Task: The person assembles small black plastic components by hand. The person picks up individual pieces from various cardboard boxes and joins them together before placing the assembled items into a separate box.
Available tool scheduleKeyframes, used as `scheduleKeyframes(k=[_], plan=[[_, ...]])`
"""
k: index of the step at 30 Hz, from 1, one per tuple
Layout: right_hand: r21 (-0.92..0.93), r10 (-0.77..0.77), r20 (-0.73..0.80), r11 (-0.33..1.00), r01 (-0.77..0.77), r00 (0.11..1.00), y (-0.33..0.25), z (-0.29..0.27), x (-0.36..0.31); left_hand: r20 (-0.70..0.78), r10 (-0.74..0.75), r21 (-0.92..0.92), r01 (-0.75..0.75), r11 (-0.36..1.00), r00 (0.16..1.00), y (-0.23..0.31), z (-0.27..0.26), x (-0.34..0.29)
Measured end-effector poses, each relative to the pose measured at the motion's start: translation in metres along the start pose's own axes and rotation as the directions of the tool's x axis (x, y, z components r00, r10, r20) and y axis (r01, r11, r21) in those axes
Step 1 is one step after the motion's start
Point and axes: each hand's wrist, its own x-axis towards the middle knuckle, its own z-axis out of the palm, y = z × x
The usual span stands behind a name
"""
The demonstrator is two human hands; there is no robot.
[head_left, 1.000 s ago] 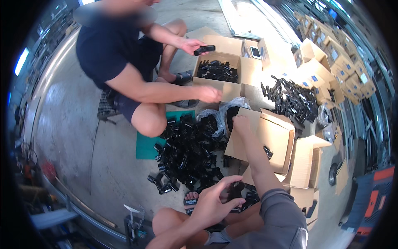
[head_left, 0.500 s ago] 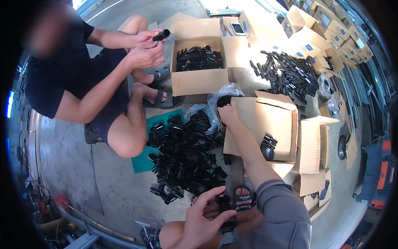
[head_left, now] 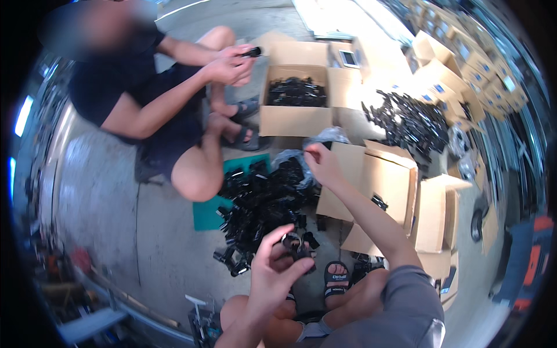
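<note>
My left hand (head_left: 268, 269) grips a black plastic fitting (head_left: 297, 245) with a round open end, held between thumb and fingers above my lap. My right hand (head_left: 325, 165) is raised beside a clear plastic bag (head_left: 332, 136), its fingers drawn together in a pinch. Whatever lies between those fingertips is too small to make out. Below and left of that hand spreads a heap of black plastic parts (head_left: 255, 209), partly on a green sheet (head_left: 208, 216). Another clear bag (head_left: 293, 156) rests at the heap's far edge.
An open carton (head_left: 400, 191) lies right of my right forearm, a few black parts inside. Across from me a seated co-worker (head_left: 133, 87) handles a black part beside a filled carton (head_left: 296, 122). More black parts (head_left: 406, 124) pile up at far right, near stacked boxes (head_left: 484, 75).
My right hand has lifted back from the bag's dark opening, with its fingers now pinched. The left hand has come up with the black fitting. The whole view has shifted and tilted slightly.
</note>
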Motion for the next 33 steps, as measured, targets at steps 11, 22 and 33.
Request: scheduleKeyframes(k=[11,22,33], plan=[[0.319,-0.133,0.198,0.946,0.064,0.971,-0.246,-0.061,-0.165,0.005,0.471,-0.242,-0.456,0.857,0.882,0.011,-0.006,-0.012],[0.419,-0.056,0.006,0.907,0.049,0.998,-0.251,-0.058,-0.206,0.051,0.584,-0.15,-0.572,0.806,0.81,0.0,0.01,-0.034],[0.465,0.171,0.037,0.869,-0.169,0.984,-0.227,-0.061,-0.214,0.078,0.644,0.36,-0.624,0.694,0.761,-0.004,0.014,-0.036]])
